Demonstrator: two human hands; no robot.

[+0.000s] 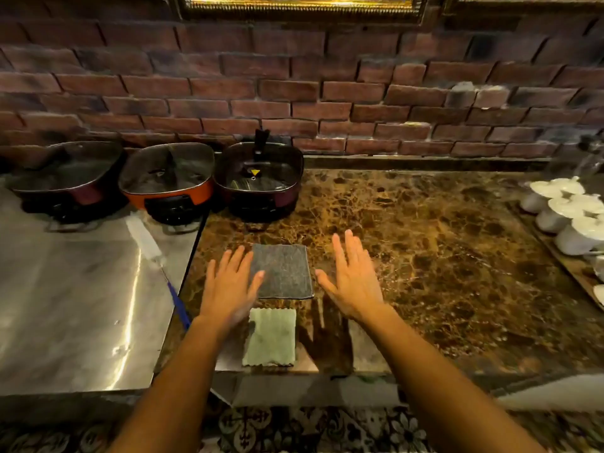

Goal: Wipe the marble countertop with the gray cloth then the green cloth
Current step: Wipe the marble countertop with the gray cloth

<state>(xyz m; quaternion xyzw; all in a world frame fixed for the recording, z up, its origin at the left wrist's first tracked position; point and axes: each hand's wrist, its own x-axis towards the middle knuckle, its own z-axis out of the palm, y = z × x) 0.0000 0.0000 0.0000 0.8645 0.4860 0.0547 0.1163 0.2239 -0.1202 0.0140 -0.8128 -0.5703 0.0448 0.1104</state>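
Note:
A folded gray cloth [283,271] lies flat on the brown marble countertop [425,256]. Just nearer to me, by the counter's front edge, lies a folded green cloth [270,338]. My left hand [230,282] hovers flat at the gray cloth's left side, fingers spread, its thumb over the cloth's left edge. My right hand [353,276] is spread open just right of the gray cloth, holding nothing. Both palms face down.
Three electric hot pots [166,178] with glass lids stand at the back left against the brick wall. A steel surface [81,305] adjoins on the left, with a long brush [153,256] on it. White cups and saucers [568,214] sit on a tray at far right.

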